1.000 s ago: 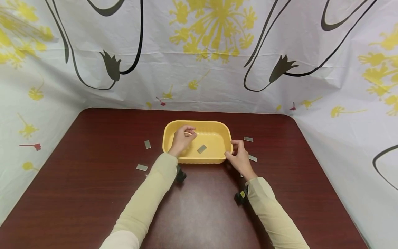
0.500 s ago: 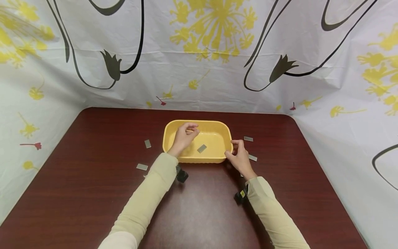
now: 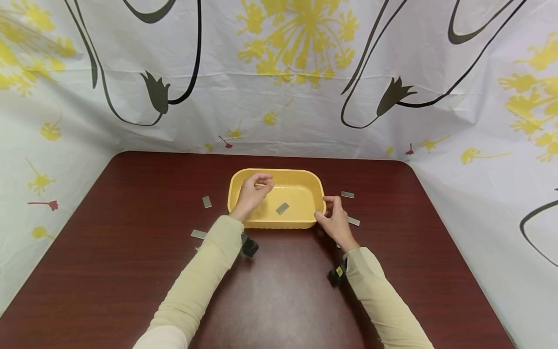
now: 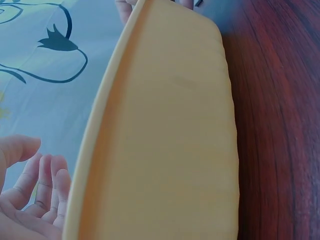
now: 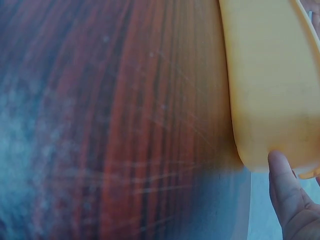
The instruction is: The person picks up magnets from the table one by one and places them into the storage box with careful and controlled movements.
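A yellow plastic tray (image 3: 301,225) stands on the table, with a small flat grey rectangular piece (image 3: 282,208) lying inside. Over the tray's left part hovers my left hand (image 3: 252,193), its fingers loosely bent. In the left wrist view a gap shows between the thumb and the fingers of this left hand (image 4: 37,200), and nothing is in it. My right hand (image 3: 334,220) grips the tray's right front corner. Its thumb (image 5: 282,175) presses the outer wall in the right wrist view, while the other fingers are mostly cut off there.
More grey pieces lie left of the tray, a small one (image 3: 207,202) and one (image 3: 198,234) partly behind the left sleeve. To the right are a far piece (image 3: 347,195) and one (image 3: 353,221) beside the right hand. A patterned cloth (image 3: 279,131) hangs behind the table (image 3: 279,291).
My left hand rose slightly to the right over the tray, then shifted back left. The right hand, the tray and the piece inside stay in place.
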Available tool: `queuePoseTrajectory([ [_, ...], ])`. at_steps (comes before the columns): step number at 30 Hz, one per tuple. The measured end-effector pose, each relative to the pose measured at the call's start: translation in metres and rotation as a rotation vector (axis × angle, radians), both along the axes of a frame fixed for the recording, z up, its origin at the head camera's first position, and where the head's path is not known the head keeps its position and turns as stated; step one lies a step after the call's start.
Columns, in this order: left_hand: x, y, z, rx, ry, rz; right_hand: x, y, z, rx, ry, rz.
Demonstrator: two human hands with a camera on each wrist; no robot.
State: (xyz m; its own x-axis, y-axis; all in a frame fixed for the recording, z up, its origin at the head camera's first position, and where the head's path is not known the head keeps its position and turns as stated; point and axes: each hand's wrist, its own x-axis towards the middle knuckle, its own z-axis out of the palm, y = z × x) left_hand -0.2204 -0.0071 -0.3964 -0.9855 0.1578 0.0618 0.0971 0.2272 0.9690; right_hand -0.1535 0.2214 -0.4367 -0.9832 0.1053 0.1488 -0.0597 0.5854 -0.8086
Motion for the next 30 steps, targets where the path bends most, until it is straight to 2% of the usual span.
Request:
queuePoseTrajectory([
  [19,0.007,-0.014,-0.002,-0.020,0.009,-0.011,-0.001,0.000,-0.001,0.006,-0.001,-0.008],
  [30,0.015,-0.020,-0.001,0.051,-0.018,-0.032,-0.002,0.001,-0.003,0.009,0.010,-0.012],
])
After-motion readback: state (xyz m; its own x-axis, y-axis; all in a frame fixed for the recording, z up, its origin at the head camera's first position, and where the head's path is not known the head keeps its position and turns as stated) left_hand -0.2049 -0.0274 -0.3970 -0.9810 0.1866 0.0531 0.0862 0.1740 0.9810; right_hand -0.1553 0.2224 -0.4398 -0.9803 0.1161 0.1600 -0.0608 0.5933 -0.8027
